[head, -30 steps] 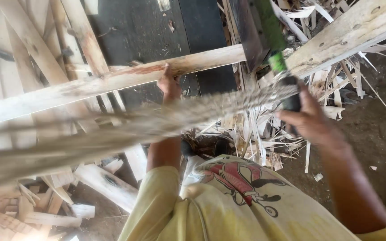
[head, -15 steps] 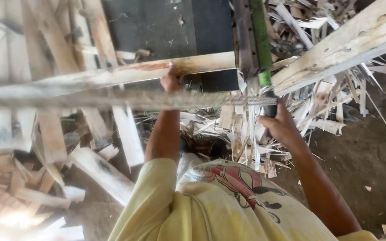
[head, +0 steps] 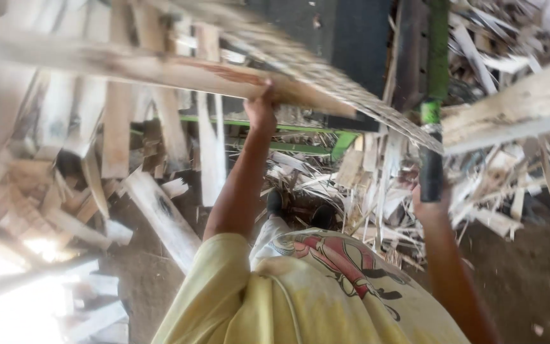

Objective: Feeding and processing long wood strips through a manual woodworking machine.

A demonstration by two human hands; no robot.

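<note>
At the far left of the frame, cut boards and offcuts (head: pixel 65 210) lie heaped on the dirt floor (head: pixel 141 280), washed out by glare at the lower left. Across the upper left runs a long plank (head: pixel 128 67), blurred; it now sits higher in the frame than 0.5 s ago and slants down toward the right, where before it lay nearly level.

The left hand (head: pixel 261 109) is at upper centre, arm stretched up from the yellow shirt (head: pixel 300 299). Its grip is closed on the lower edge of the plank, fingers curled over the wood, much as in the earlier frames.

From the upper centre a thin, rough strip (head: pixel 351 95) sweeps down to the right as a blurred streak, crossing in front of the plank. 0.5 s ago it lay flat across mid-frame; 1 s ago it slanted low to the left.

Below the plank a green frame bar (head: pixel 275 124) now shows, hidden earlier. Right of centre stands a dark post with a green lever (head: pixel 439 57) ending in a black handle (head: pixel 431 175). The right hand (head: pixel 429 207) is at the foot of that handle, touching it; how far its grip is closed I cannot tell, since only the wrist side shows. It sat higher on the handle before.

At the far right a second plank (head: pixel 517 105) rises toward the upper right over a litter of shavings (head: pixel 510 204).
</note>
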